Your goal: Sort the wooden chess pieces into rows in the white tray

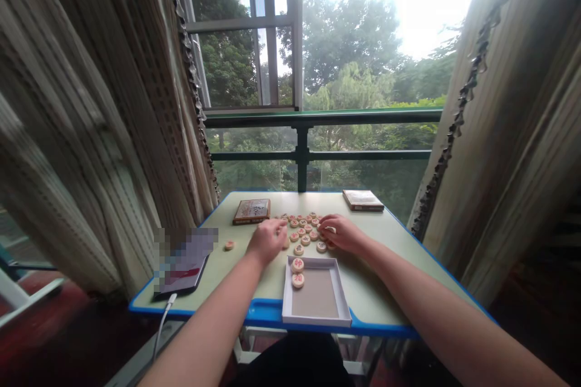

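Note:
Round wooden Chinese chess pieces (305, 240) with red or dark characters lie in a loose cluster mid-table. My left hand (269, 240) rests at the cluster's left side, fingers loosely bent and slightly apart; a piece partly shows just below its fingertips. At the right side, my right hand (341, 233) reaches over the outer pieces with thumb and fingers apart, hiding some of them. Nearer me stands a shallow white box tray (344, 290). Two red-marked pieces, an upper one (298, 265) and a lower one (298, 280), lie along its left wall.
A single piece (230, 245) lies apart at the left. Two flat brown boxes, one at back left (252, 210) and one at back right (362, 200), lie on the blue-edged table (385, 296). A phone (190, 266) with a white cable (164, 320) is at the left edge.

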Available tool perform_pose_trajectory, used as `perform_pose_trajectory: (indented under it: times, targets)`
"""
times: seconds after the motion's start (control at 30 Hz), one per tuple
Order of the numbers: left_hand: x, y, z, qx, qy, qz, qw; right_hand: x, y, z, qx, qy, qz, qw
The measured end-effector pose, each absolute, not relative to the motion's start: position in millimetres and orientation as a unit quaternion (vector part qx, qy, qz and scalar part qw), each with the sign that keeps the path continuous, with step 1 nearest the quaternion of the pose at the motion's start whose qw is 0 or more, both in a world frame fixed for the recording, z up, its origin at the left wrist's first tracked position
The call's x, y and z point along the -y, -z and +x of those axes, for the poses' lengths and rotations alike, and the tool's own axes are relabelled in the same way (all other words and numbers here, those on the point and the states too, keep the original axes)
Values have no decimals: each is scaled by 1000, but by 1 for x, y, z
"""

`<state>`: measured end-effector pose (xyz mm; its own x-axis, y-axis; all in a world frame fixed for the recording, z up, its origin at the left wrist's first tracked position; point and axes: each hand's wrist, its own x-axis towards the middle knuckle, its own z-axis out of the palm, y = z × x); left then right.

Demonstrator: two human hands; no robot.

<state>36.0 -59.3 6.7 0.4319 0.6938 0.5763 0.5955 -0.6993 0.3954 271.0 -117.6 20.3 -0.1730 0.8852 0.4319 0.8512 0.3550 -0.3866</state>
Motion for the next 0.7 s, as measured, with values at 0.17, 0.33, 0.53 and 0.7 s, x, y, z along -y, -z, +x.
perform_pose_trajectory:
  times: [0.17,0.33,0.53,0.7]
  targets:
    - [44,-8,15,-517,-310,798,25,114,-17,273,757,-23,-586,287]
    - [50,-1,17,-639,-189,745,36,112,-17,277,754,-37,-596,272]
    - [55,-6,27,-689,-179,698,77,111,-16,276,759,-53,-595,260]
    - [58,-11,25,-693,-189,695,39,109,-14,275,760,-60,-591,266]
